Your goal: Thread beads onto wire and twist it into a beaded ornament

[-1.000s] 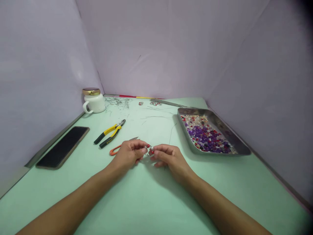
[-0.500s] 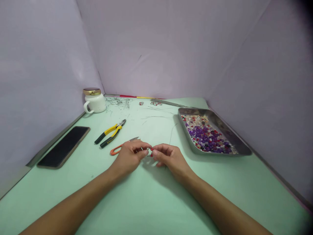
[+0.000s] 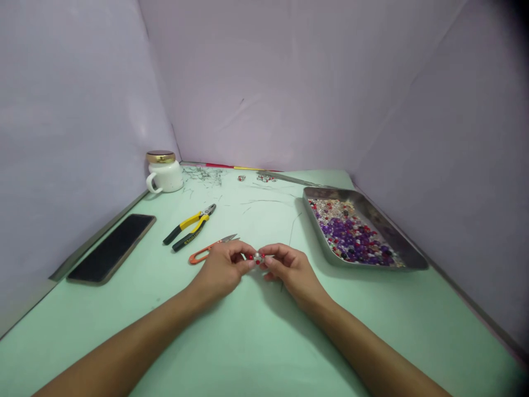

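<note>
Between my fingertips is a small cluster of red and clear beads (image 3: pixel 257 257), held just above the table. My left hand (image 3: pixel 225 267) pinches its left side with thumb and forefinger. On the other side my right hand (image 3: pixel 291 270) grips it the same way, its lower fingers curled in. A thin wire (image 3: pixel 291 231) shows behind the right hand, and a dark end pokes out below it; whether it joins the beads I cannot tell. Orange-handled thread snips (image 3: pixel 200 253) lie right behind my left hand, partly covered by it.
A metal tray (image 3: pixel 326 255) of mixed beads stands at the right. Yellow-and-black pliers (image 3: pixel 190 227) and a phone (image 3: pixel 112 249) lie left, near a white lidded mug (image 3: pixel 166 176). Wire scraps (image 3: pixel 206 176), finished-looking bead pieces (image 3: pixel 266 178) and long wires (image 3: pixel 300 180) lie at the back.
The bead cluster has turned between my fingers, so more of its red beads face me. My hands stay nearly in place, and the whole view has shifted slightly.
</note>
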The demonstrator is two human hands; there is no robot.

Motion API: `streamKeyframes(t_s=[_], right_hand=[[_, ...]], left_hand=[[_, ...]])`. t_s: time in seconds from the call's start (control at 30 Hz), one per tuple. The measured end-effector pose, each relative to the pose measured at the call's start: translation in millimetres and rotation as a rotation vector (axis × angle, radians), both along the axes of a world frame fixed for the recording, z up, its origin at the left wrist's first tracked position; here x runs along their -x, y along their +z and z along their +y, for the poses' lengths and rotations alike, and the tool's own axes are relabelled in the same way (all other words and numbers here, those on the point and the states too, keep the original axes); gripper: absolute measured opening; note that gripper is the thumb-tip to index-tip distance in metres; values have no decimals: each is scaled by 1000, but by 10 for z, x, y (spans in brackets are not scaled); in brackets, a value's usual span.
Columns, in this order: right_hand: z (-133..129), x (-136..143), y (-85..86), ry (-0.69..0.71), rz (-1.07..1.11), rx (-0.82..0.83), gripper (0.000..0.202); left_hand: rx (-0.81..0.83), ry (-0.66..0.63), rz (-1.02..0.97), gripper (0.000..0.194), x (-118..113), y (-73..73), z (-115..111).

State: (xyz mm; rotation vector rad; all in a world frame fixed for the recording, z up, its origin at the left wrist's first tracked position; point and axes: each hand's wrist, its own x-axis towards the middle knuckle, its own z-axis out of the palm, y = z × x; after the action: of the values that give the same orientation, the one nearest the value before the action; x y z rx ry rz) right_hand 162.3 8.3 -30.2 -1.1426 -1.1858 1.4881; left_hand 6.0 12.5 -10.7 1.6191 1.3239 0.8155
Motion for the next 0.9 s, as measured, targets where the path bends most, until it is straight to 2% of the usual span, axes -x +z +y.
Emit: streamKeyframes(t_s=[0.17, 0.3, 0.43, 0.53, 0.6, 0.67, 0.77, 0.9], right_hand=[[-35, 2, 41, -161, -102, -85, 29], [-63, 11, 39, -108, -199, -222, 23], [-56, 19, 4, -32, -232, -317, 16], [-36, 20, -7, -16, -151, -196, 15], [-26, 19, -7, -30, -65, -98, 17], [-21, 18, -9, -50, -3, -73, 18], [-22, 17, -23, -69, 22, -145, 15], [-30, 16, -50, -77, -32, -309, 9]], left_hand=[[-273, 4, 104, 11, -11, -19, -39], [-396, -69, 131, 15, -7, -46, -61], [-402, -111, 94, 17, -11, -46, -65], [-321, -46, 24, 18, -16, -22, -55], [-214, 37, -66, 21, -13, -6, -43], [-69, 114, -163, 20, -7, 3, -32], [179, 128, -337, 12, -8, 3, -32], [423, 69, -602, 24, -38, -7, -58]])
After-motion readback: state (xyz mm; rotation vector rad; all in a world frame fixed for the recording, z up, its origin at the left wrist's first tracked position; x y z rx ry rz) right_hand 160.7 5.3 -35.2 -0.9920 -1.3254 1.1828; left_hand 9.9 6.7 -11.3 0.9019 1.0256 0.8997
